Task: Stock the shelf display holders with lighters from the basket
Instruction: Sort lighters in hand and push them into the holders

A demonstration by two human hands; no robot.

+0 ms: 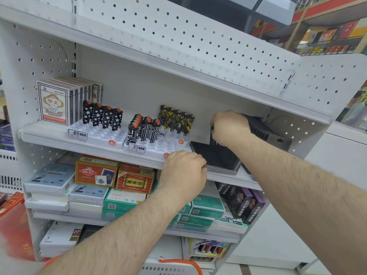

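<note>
The lighters are standing upright in white display holders on the middle shelf of a white pegboard rack. The star-pattern lighters are sitting at the back of the left holder, whose front sockets are showing bare. At 3 o'clock from them, the black-and-white striped lighters are filling the back of the middle holder, and the yellow-and-black lighters are standing in a third holder just behind, toward 2 o'clock.

The left hand is resting at the front edge of this shelf, at 5 o'clock from the middle holder; its fingers are curling over the edge of a black ribbed tray and gripping it. The right hand is reaching in at 1 o'clock from the left one, with fingers bent down and closing on the upper part of the same black object; what exactly the fingertips are pinching I cannot tell.

At 9 o'clock from the star lighters, white card packs are standing in a row. On the shelf below, red card boxes, green boxes and dark purple boxes are lying stacked. At the bottom of the view, at 6 o'clock, the white basket with an orange handle is showing partly.
</note>
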